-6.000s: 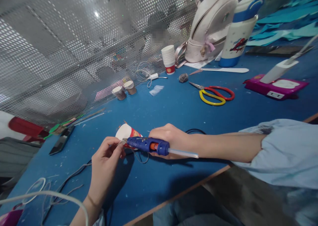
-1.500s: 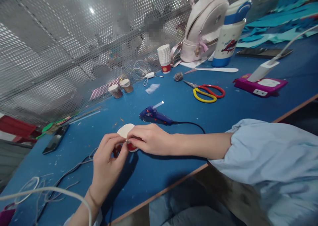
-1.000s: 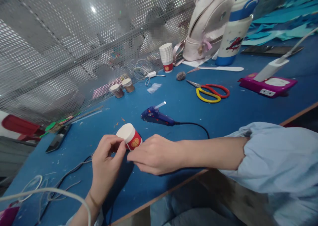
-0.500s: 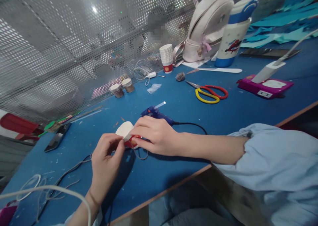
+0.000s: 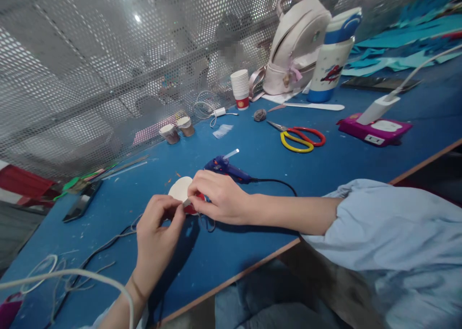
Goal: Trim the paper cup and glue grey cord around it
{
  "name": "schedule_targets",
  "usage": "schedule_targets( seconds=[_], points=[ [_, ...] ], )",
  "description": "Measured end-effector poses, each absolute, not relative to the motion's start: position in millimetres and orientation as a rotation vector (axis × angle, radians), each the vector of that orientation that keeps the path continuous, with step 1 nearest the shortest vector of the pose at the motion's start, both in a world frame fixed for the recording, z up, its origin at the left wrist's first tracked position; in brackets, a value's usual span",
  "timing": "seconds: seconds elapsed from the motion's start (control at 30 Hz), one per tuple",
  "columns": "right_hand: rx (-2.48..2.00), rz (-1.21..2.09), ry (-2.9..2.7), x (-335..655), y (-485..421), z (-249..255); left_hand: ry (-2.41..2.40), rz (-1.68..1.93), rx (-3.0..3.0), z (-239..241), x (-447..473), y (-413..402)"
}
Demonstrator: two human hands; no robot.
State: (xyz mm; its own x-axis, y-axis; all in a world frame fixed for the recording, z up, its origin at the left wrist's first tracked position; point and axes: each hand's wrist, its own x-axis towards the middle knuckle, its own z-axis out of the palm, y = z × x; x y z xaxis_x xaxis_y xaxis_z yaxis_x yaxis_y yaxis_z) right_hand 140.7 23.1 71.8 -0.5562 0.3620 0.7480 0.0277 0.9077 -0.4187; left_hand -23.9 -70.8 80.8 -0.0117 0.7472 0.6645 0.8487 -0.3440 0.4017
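A small red and white paper cup (image 5: 180,190) lies tipped on the blue table (image 5: 325,170), its white bottom facing me. My right hand (image 5: 216,200) is closed around its red side. My left hand (image 5: 159,232) pinches at the cup's edge, where a thin string runs off; thumb and forefinger are pressed together. The blue glue gun (image 5: 225,167) lies on the table just behind my right hand, untouched, with its black cord trailing right.
Red and yellow scissors (image 5: 301,138), a stack of paper cups (image 5: 241,88), a pale backpack (image 5: 296,45), a bottle (image 5: 332,54) and a magenta box (image 5: 375,129) sit farther back. Two small cups (image 5: 178,129) stand by the perforated metal wall. Cords (image 5: 72,276) lie at left. The table's edge runs near me.
Six seconds ago my right hand held the glue gun at the cup; it now lies on the table. In the last second my right hand went back onto the cup.
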Motion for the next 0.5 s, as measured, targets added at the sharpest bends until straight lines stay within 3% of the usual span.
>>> schedule_targets(
  seconds=[0.2,0.5],
  points=[
    [-0.271,0.574,-1.956,161.1,23.0,84.7,-1.995,-1.491,-1.888,80.8,-39.3,-67.2],
    [0.024,0.087,-2.355,168.4,32.5,78.0,-2.04,-1.544,-1.755,74.0,-58.5,-51.9]
  ],
)
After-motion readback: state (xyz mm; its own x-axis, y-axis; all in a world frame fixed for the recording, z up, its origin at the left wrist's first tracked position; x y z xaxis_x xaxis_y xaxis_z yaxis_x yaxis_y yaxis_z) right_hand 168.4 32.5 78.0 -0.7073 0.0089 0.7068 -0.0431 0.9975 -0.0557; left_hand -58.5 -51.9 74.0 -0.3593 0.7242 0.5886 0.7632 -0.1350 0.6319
